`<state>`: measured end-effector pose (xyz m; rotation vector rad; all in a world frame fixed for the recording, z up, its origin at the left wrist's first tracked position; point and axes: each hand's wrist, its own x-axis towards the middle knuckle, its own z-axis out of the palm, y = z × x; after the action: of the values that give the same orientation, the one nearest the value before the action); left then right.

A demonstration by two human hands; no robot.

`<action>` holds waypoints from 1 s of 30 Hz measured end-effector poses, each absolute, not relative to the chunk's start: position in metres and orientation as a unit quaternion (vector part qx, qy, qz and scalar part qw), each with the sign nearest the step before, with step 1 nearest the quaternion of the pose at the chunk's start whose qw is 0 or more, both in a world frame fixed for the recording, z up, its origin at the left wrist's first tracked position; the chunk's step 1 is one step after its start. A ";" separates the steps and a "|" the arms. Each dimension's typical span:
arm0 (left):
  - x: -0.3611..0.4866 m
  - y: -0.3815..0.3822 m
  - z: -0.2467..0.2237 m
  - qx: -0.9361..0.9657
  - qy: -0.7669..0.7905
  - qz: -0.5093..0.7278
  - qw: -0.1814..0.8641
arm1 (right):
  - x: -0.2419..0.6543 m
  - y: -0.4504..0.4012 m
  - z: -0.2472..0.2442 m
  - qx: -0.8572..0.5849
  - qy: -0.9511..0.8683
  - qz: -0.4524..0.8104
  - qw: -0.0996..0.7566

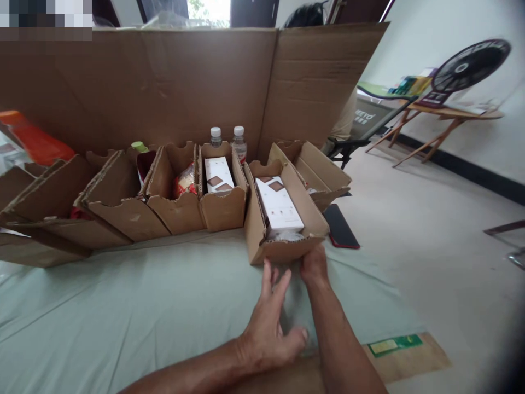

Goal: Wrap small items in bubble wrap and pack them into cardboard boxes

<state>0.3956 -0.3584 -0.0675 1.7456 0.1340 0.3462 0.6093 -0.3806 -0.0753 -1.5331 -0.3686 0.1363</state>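
Observation:
An open cardboard box [283, 253] stands out in front of the row, turned at an angle. Inside it lies a white carton [283, 210] with brown diamond shapes, above some clear plastic wrapping [287, 236]. My right hand [315, 266] is at the box's lower right front corner and holds it there; its fingers are mostly hidden beneath the cardboard. Just below the box front, my left hand [268, 325] has its fingers spread, with the fingertips close to the bottom edge. Whether they touch it I cannot tell.
Several cardboard boxes [176, 213] line up to the left, one holding another white carton [219, 172]. Behind them are two bottles [239, 143] and a tall cardboard panel [164, 82]. An orange bottle [39, 139] leans at left. A dark flat object [343, 227] lies at right.

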 end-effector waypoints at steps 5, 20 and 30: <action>0.441 -0.328 -0.060 0.750 0.085 0.161 0.636 | 0.607 -0.377 -0.079 -0.698 -0.108 0.081 0.703; 0.343 -0.267 -0.092 0.803 0.122 0.211 0.543 | 0.587 -0.374 -0.065 -0.728 -0.208 0.108 0.645; 0.286 -0.275 -0.090 0.809 0.133 0.245 0.517 | 0.565 -0.328 -0.037 -0.719 -0.356 0.148 0.578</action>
<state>0.2857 -0.2749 -0.0897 1.9430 0.3191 0.5892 0.5645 -0.3281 -0.0369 -1.6821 -0.8321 0.3459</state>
